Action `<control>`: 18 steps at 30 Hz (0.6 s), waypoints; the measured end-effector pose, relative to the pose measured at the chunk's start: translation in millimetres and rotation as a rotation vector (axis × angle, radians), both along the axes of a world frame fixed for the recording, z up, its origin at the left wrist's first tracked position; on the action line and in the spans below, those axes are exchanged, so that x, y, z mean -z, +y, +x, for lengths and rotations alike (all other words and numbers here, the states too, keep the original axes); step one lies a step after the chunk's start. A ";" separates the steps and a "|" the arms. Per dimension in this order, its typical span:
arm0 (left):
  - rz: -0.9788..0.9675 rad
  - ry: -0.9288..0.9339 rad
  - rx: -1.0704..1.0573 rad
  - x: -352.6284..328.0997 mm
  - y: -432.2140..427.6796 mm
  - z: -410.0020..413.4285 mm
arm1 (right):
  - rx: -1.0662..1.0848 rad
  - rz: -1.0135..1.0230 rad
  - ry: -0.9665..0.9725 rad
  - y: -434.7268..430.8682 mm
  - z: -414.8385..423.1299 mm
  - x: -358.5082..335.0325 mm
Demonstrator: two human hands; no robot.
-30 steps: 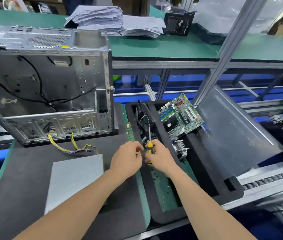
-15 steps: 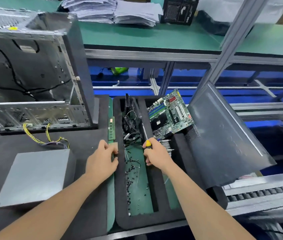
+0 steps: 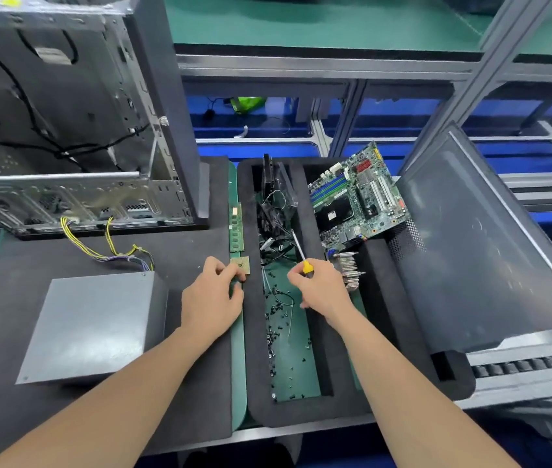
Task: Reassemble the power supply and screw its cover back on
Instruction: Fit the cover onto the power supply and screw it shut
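Screwdriver [image 3: 302, 256] held over the tray [image 3: 255, 366] of screws [image 3: 276, 336].
Its yellow handle is clamped in the right hand [image 3: 325, 290], shaft pointed to 11 o'clock. The left hand [image 3: 212, 298] is rested curled by a chip [image 3: 242, 265] (whether anything is pinched cannot be told). The power supply [image 3: 92, 329] is laid flat on the table [image 3: 1, 332], at its 9 o'clock.

Right hand [image 3: 321, 288] grips the screwdriver [image 3: 301, 255] over the foam tray [image 3: 345, 366], with screws [image 3: 276, 336] strewn in the compartment just left of and below the grip and the heatsink [image 3: 348, 268] just right of it. Behind and right of the grip the motherboard [image 3: 359, 197] stands propped, side panel [image 3: 477, 248] further right. Left of the grip sits the left hand [image 3: 213, 295] beside the CPU chip [image 3: 241, 265], then the power supply [image 3: 89, 329] well left, computer case [image 3: 65, 113] behind that.
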State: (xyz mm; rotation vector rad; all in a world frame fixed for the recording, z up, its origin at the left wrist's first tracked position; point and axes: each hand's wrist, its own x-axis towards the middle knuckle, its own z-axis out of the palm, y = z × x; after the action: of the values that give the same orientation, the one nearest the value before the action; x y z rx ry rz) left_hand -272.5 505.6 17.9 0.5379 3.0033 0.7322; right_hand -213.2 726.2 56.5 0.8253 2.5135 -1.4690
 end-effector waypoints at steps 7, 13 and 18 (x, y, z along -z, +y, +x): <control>-0.014 0.047 -0.010 4.5 1.3 1.3 | 0.013 -0.160 -0.049 -14.5 2.7 13.2; -0.009 0.065 -0.015 6.1 2.6 2.0 | 0.004 -0.104 -0.091 -16.8 2.4 20.8; -0.006 0.067 -0.017 5.7 2.6 2.7 | 0.023 -0.144 -0.076 -13.5 1.3 15.1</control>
State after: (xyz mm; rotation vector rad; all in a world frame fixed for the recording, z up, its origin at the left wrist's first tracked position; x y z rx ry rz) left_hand -269.7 508.2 12.2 0.5475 3.0740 0.7211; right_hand -211.9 712.8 41.3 0.8703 2.3202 -1.5727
